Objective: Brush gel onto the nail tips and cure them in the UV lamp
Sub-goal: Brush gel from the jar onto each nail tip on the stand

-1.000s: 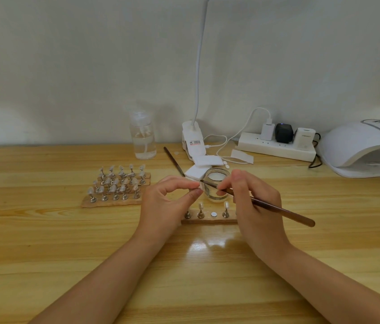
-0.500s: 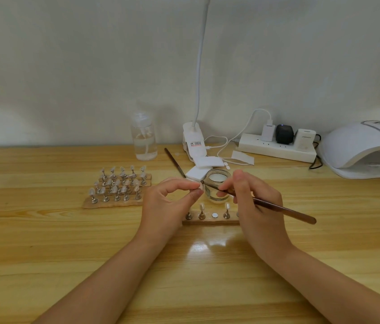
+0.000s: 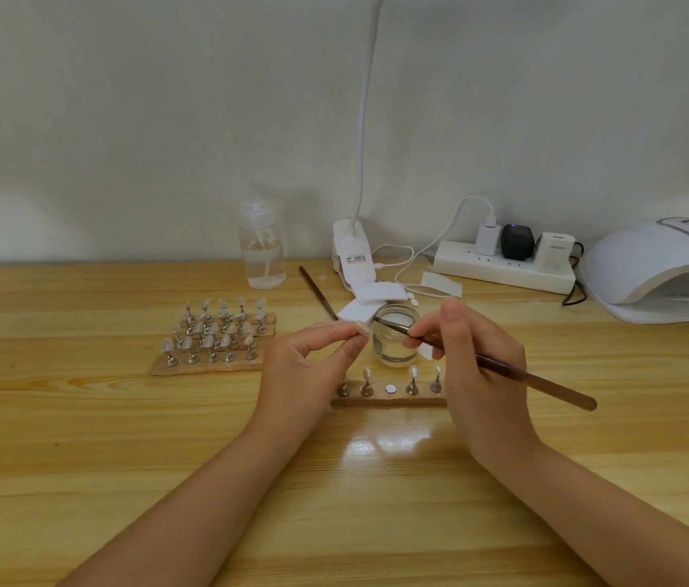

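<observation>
Your left hand (image 3: 313, 366) pinches a nail tip (image 3: 363, 329) between thumb and forefinger; your right hand (image 3: 478, 366) grips the brush (image 3: 524, 374), its bristles meeting the tip just in front of the glass jar (image 3: 395, 336). Keep strokes light and the tip steady. The UV lamp (image 3: 668, 273) waits far right on the wooden worktop (image 3: 80, 438), against a pale wall.

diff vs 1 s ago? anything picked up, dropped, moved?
Nothing visibly changed. The left hand still pinches the nail tip and the right hand still grips the brush, bristle end over the glass jar. Nothing was taken or let go. The front holder strip and UV lamp are as before.
</observation>
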Demonstrator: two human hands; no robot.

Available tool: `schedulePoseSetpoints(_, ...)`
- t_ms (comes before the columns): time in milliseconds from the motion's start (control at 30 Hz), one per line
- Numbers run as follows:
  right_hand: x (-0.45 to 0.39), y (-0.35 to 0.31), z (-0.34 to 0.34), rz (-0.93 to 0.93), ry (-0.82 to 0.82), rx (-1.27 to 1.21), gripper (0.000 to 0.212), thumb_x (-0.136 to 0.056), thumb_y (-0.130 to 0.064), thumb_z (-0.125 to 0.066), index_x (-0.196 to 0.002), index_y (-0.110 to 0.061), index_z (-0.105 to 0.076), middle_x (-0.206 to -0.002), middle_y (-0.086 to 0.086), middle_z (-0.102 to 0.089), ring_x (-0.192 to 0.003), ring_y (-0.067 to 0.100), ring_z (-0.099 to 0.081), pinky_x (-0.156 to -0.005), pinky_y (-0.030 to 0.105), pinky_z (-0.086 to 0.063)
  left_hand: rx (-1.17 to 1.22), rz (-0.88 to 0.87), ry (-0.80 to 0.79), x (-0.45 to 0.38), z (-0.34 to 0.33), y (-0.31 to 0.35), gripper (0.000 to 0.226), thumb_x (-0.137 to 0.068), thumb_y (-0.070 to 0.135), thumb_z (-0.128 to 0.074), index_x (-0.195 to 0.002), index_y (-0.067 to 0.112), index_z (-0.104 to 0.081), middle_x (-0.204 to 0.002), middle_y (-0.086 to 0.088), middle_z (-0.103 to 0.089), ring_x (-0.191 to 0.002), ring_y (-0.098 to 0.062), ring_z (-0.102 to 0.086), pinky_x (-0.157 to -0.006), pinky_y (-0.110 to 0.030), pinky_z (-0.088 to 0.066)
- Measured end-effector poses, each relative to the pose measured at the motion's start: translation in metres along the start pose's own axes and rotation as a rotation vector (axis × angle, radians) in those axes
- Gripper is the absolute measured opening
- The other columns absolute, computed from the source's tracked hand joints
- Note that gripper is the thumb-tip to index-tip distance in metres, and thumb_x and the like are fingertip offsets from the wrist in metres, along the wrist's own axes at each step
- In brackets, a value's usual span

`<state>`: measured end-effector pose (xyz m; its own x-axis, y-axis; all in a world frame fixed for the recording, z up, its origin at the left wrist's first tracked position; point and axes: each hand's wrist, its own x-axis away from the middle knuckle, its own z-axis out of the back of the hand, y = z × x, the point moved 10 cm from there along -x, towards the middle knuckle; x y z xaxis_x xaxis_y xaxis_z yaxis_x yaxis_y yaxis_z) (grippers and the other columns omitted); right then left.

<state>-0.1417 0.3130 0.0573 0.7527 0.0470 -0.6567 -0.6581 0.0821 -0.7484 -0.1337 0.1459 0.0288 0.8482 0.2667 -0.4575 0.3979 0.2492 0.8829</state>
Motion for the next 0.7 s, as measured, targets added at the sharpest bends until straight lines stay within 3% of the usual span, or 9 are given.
schedulePoseSetpoints(200, -0.0014, -0.0026, -0.0086, 0.014, -0.048, 0.049, 0.035, -0.089, -0.038, -0.037, -0.069, -0.025, -0.063, -0.071, -0.007, -0.065, -0.068, 0.0, -0.059, -0.063, 0.008, -0.043, -0.063, -0.052, -0.055, 0.0004, -0.0068, 0.0063, 0.02, -0.076, 0.007, -0.068, -0.088, 0.024, -0.07, -0.085, 0.009, -0.067, -0.082, 0.007, -0.06, -0.077, -0.004, -0.041)
schedulePoseSetpoints(333, 0.001, -0.0001, -0.0056, -0.02, -0.041, -0.014, 0.039, -0.087, -0.039, -0.038, -0.064, -0.021, -0.063, -0.068, -0.004, -0.065, -0.06, -0.002, -0.056, -0.052, 0.007, -0.039, -0.074, -0.062, -0.05, 0.0, -0.0065, 0.0059, 0.024, -0.077, 0.004, -0.067, -0.096, 0.019, -0.068, -0.088, 0.009, -0.067, -0.085, 0.006, -0.06, -0.077, -0.003, -0.04)
schedulePoseSetpoints(567, -0.0005, -0.0035, -0.0032, -0.014, -0.018, -0.047, 0.037, -0.092, -0.034, -0.04, -0.068, -0.018, -0.063, -0.071, -0.002, -0.065, -0.057, -0.002, -0.055, -0.055, 0.006, -0.04, -0.051, -0.063, -0.028, -0.0008, -0.0039, 0.003, 0.025, -0.075, 0.005, -0.069, -0.082, 0.03, -0.069, -0.085, 0.016, -0.067, -0.083, 0.008, -0.061, -0.076, -0.004, -0.042)
schedulePoseSetpoints(700, -0.0003, -0.0014, -0.0088, -0.04, -0.041, -0.009, 0.033, -0.093, -0.035, -0.046, -0.068, -0.022, -0.063, -0.075, -0.005, -0.065, -0.061, 0.001, -0.057, -0.052, 0.005, -0.04, -0.06, -0.087, -0.02, -0.0011, -0.0036, 0.0038, 0.025, -0.074, 0.003, -0.07, -0.086, 0.025, -0.07, -0.083, 0.015, -0.067, -0.082, 0.006, -0.062, -0.077, -0.006, -0.044)
